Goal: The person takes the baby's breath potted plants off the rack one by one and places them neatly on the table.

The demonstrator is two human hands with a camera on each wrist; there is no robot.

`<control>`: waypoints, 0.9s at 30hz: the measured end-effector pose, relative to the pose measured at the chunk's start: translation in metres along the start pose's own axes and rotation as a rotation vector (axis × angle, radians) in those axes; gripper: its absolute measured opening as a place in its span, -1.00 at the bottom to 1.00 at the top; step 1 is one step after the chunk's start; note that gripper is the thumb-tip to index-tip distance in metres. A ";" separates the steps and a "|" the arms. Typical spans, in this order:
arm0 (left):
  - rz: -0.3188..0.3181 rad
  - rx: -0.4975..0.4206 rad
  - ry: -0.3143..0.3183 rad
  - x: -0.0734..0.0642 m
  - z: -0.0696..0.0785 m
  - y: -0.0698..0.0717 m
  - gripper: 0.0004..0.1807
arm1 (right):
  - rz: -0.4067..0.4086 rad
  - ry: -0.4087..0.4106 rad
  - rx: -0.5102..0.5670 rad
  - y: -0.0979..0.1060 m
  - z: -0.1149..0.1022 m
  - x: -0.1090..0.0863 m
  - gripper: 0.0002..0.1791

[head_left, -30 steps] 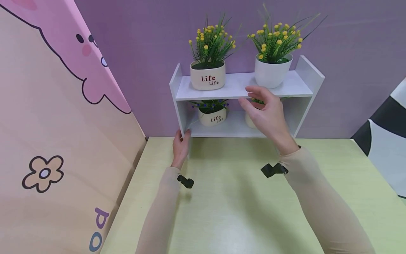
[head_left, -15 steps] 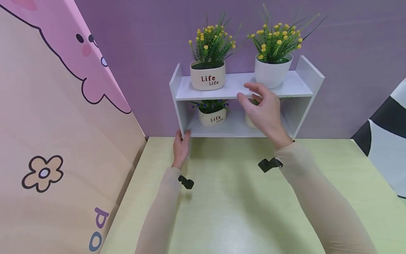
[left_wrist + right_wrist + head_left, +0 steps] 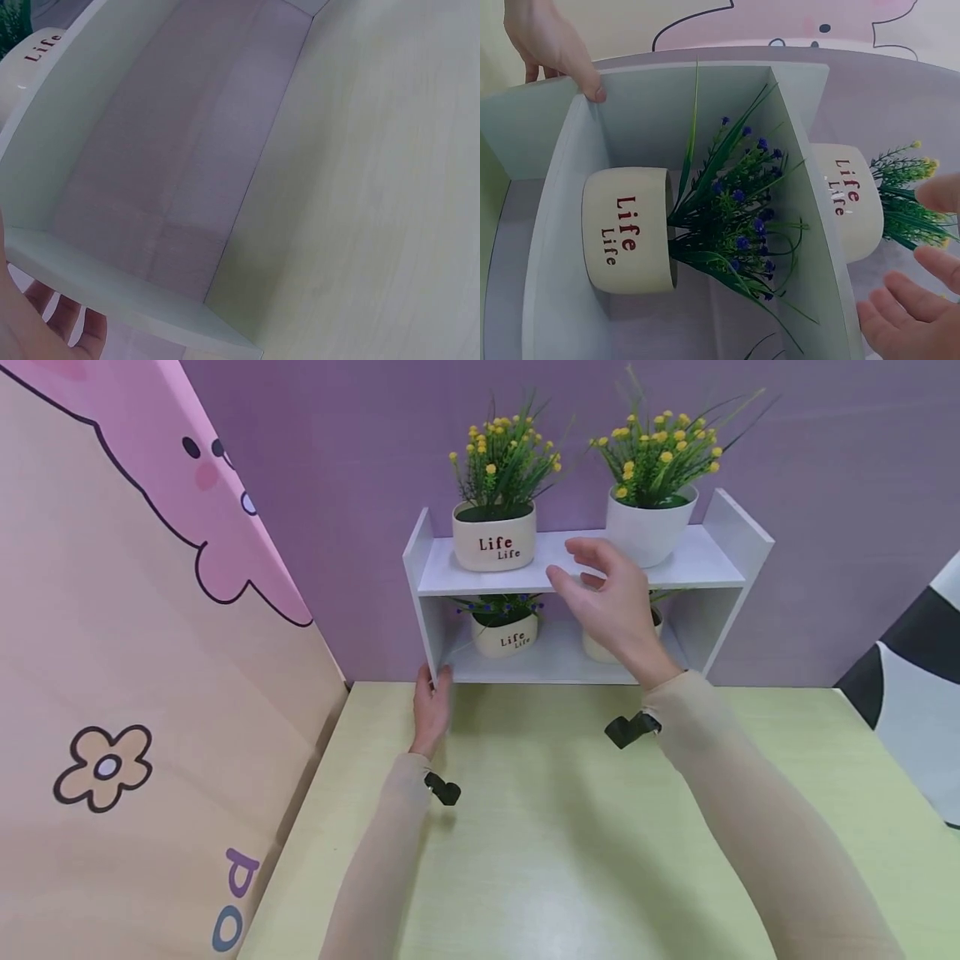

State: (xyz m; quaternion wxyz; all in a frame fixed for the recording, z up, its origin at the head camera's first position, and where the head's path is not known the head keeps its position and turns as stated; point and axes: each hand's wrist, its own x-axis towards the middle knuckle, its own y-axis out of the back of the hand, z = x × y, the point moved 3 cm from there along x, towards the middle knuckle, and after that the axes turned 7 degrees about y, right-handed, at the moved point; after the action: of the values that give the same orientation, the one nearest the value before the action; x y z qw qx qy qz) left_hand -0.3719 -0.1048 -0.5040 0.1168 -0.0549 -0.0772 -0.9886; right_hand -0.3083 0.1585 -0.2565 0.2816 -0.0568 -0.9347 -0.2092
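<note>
A white two-tier shelf [image 3: 570,578] stands at the back of the table. My left hand [image 3: 431,714] grips its left side panel near the lower board; in the right wrist view the thumb [image 3: 591,84] lies at the front edge, fingers behind the panel. My right hand [image 3: 611,602], fingers spread and slightly bent, holds nothing in front of the upper board. On that board sit a cream "Life" pot [image 3: 495,547] and a round white pot [image 3: 648,531], both with yellow flowers. Below are a "Life" pot [image 3: 634,229] with blue flowers and another pot [image 3: 597,649], partly hidden by my right hand.
The pale wooden table [image 3: 525,843] runs up to a purple backdrop [image 3: 315,485]. A cartoon-printed panel [image 3: 150,668] borders it on the left. A black and white pattern [image 3: 915,685] shows at the right edge.
My right hand has moved up and left, from near the white pot toward the middle of the upper board. The left hand keeps its grip, and the pots stay where they were.
</note>
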 end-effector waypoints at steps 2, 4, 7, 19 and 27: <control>-0.004 0.002 0.002 -0.001 0.001 0.000 -0.34 | -0.013 -0.004 -0.007 -0.001 0.001 0.003 -0.40; -0.009 0.003 0.004 -0.001 0.000 -0.001 -0.33 | -0.024 -0.012 -0.010 -0.002 0.002 0.007 -0.38; -0.007 0.001 0.004 -0.002 0.000 -0.001 -0.33 | -0.034 -0.026 -0.011 -0.005 0.004 0.012 -0.34; 0.005 -0.007 -0.021 0.001 0.003 0.000 -0.33 | -0.070 -0.063 -0.034 -0.018 0.000 0.038 -0.18; 0.006 -0.002 -0.001 0.001 0.000 -0.004 -0.35 | -0.106 -0.123 -0.090 -0.021 0.004 0.050 -0.06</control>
State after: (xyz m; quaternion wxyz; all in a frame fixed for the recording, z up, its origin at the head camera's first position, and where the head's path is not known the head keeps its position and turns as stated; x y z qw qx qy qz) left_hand -0.3743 -0.1014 -0.5047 0.1196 -0.0555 -0.0759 -0.9884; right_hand -0.3565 0.1407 -0.2396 0.2094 -0.0328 -0.9416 -0.2617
